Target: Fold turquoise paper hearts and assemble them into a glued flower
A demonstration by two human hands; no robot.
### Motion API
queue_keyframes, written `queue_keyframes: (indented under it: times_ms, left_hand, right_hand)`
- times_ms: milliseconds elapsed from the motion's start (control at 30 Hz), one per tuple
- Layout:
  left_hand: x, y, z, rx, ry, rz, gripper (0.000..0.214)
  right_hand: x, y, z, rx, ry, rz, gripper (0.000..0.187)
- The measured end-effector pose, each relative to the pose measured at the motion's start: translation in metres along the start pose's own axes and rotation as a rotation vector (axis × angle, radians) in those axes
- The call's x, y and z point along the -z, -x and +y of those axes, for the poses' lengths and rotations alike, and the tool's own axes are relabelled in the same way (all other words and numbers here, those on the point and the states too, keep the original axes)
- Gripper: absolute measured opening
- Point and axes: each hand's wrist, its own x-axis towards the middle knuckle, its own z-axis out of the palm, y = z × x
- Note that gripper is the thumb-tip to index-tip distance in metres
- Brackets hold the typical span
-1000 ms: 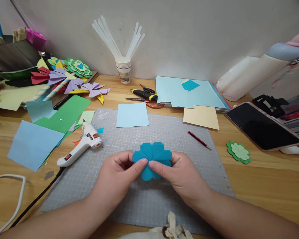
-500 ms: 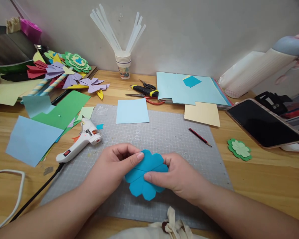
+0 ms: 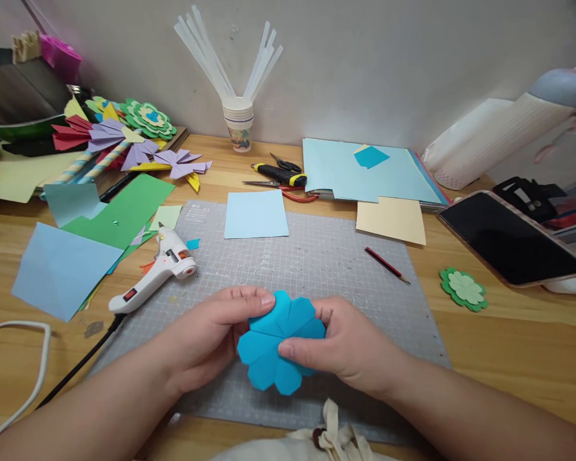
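Note:
A bright blue paper flower [image 3: 264, 355] with several rounded petals and fold lines is held above the grey cutting mat [image 3: 211, 397]. My right hand [image 3: 350, 342] grips its right side, thumb flat on top near the centre and fingers hidden beneath. On the upper left petal, my left hand [image 3: 216, 333] pinches the edge between thumb and fingers. A white hot glue gun [image 3: 158, 272] lies to the left of my left hand. Beyond the flower, a light blue paper square [image 3: 256, 214] rests on the mat.
A pencil [image 3: 387, 265] and a green layered paper flower [image 3: 463, 289] lie at right, near a phone [image 3: 516, 237]. Scissors and a cutter [image 3: 278, 174] sit behind the mat. Paper cups [image 3: 239, 125] hold white sticks. Coloured sheets [image 3: 67, 269] and a black cord [image 3: 81, 362] lie left.
The blue flower has turned slightly and shifted a little down and left. My left thumb has straightened along the upper left petal, and the left fingers have opened out somewhat beneath.

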Motion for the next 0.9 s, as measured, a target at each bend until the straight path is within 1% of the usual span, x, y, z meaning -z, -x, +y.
queue_keyframes:
  times_ms: [167,333,467,500,567,633,733,800,833,900]
  left_hand:
    - [0.0007,-0.0010,-0.0036,-0.014,-0.023,0.021,0.023]
    - [0.0023,-0.0028,-0.0076,0.001,0.017,-0.039,0.025]
    - [0.0023,-0.0045,-0.0096,0.048,0.055,-0.121,0.024]
    - [0.0020,-0.0045,-0.0098,0.056,0.055,-0.127,0.025]
    - [0.0016,-0.0043,-0.0095,0.042,0.033,-0.097,0.025]
    - [0.0011,-0.0037,-0.0083,-0.034,-0.031,-0.035,0.025]
    - [0.0006,-0.0020,-0.0050,-0.246,-0.195,0.067,0.024]
    - [0.0007,-0.0004,-0.0028,-0.359,-0.310,0.104,0.022]
    - [0.0009,0.0004,-0.0020,-0.389,-0.360,0.110,0.021]
    - [0.0018,0.0016,-0.0014,-0.403,-0.424,0.107,0.019]
  right_hand:
    - [0.0009,0.0009,-0.0017,0.029,0.028,-0.018,0.028]
    - [0.0002,0.0011,-0.0018,0.032,0.048,0.003,0.029]
    - [0.0000,0.0005,-0.0006,0.033,0.058,-0.004,0.025]
    - [0.0001,0.0004,-0.0005,0.031,0.058,-0.001,0.024]
    - [0.0003,0.0001,-0.0009,0.023,0.053,0.001,0.025]
    - [0.0003,-0.0004,-0.0018,0.017,0.031,-0.016,0.027]
    - [-0.0001,-0.0015,-0.0025,0.008,-0.004,-0.027,0.027]
    - [-0.0007,-0.0020,-0.0026,0.001,0.000,0.005,0.025]
    - [-0.0011,-0.0022,-0.0026,-0.003,0.009,0.021,0.024]
    - [-0.0017,-0.0020,-0.0027,-0.009,0.028,0.034,0.021]
